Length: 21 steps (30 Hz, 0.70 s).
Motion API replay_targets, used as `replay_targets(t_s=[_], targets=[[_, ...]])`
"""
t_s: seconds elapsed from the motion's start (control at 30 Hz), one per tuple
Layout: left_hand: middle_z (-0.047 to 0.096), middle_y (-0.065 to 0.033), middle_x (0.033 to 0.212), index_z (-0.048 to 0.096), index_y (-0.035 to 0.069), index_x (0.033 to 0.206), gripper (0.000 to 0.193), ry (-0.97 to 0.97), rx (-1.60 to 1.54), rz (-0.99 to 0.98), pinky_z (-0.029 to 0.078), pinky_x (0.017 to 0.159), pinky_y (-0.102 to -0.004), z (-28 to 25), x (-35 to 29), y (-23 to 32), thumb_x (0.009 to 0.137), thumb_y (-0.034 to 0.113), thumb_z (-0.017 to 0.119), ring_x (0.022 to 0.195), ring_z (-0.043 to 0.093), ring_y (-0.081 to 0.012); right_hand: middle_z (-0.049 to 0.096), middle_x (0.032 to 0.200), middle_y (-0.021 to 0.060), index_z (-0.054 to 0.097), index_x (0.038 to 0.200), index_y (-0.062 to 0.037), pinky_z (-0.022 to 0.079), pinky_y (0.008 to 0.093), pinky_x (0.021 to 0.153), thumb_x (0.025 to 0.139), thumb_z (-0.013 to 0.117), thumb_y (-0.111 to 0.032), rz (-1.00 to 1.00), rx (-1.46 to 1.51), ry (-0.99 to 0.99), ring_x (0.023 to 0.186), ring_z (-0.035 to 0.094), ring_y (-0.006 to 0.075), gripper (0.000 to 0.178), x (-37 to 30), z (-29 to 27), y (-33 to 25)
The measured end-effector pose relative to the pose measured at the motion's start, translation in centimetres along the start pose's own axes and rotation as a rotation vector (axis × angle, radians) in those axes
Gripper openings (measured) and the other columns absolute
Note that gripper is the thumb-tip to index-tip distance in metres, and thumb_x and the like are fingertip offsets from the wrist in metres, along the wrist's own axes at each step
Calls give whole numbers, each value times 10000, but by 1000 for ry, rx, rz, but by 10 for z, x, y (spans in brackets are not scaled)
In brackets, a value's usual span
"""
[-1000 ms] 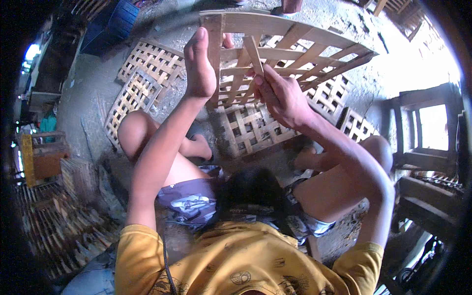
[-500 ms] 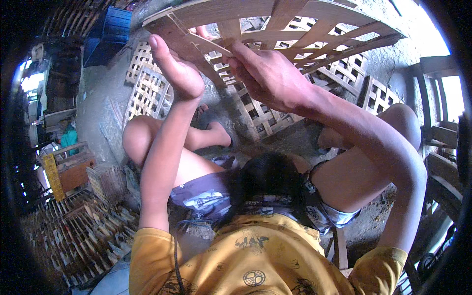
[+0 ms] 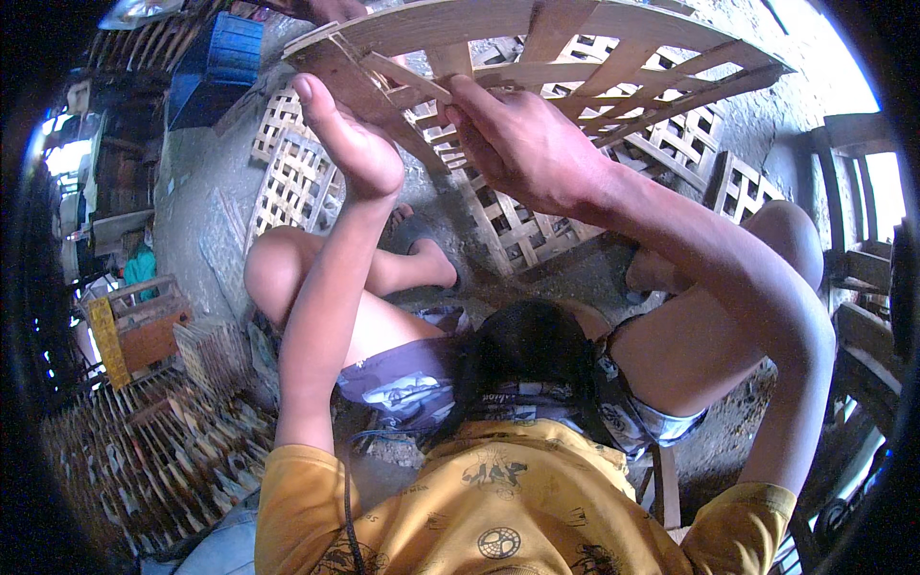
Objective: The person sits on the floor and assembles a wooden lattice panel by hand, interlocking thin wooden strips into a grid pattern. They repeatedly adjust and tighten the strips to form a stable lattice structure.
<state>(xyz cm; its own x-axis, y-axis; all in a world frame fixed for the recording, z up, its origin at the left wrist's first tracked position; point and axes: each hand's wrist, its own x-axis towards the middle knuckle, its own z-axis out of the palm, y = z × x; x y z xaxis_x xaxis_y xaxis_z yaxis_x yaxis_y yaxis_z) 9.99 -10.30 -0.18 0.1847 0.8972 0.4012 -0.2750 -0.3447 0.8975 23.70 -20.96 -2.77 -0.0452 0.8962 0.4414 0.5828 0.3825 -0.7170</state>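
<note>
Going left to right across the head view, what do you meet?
Wooden box → stacked lattice panels → left hand → right hand, both on the slat frame → wooden chair.

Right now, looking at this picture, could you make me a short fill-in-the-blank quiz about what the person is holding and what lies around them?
1. Both hands hold up a lattice panel made of thin ____ slats.
2. The right hand pinches one ____ of the panel.
3. More finished panels lie on the ____.
4. The crate at the back is ____.

Missing words: wooden; slat; ground; blue
</note>
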Motion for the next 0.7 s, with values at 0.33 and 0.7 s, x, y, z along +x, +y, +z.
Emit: replay_targets(t_s=[0.33,0.7], targets=[[625,-97,831,551,40,1030,664,-109,-106,16,458,804,-349,-16,9,-6,1067,637,263,801,587,-210,656,678,206,530,1126,-38,547,532,591,1010,580,-161,100,-277,-186,635,685,425,176,8,-14,-9],[594,-136,846,532,14,1027,751,-142,20,20,488,814,-419,-28,15,-15,1011,724,287,798,575,-251,689,927,256,583,1165,-39,552,516,698,1031,545,-247,114,-339,-312,805,696,417,251,16,-29,-19]])
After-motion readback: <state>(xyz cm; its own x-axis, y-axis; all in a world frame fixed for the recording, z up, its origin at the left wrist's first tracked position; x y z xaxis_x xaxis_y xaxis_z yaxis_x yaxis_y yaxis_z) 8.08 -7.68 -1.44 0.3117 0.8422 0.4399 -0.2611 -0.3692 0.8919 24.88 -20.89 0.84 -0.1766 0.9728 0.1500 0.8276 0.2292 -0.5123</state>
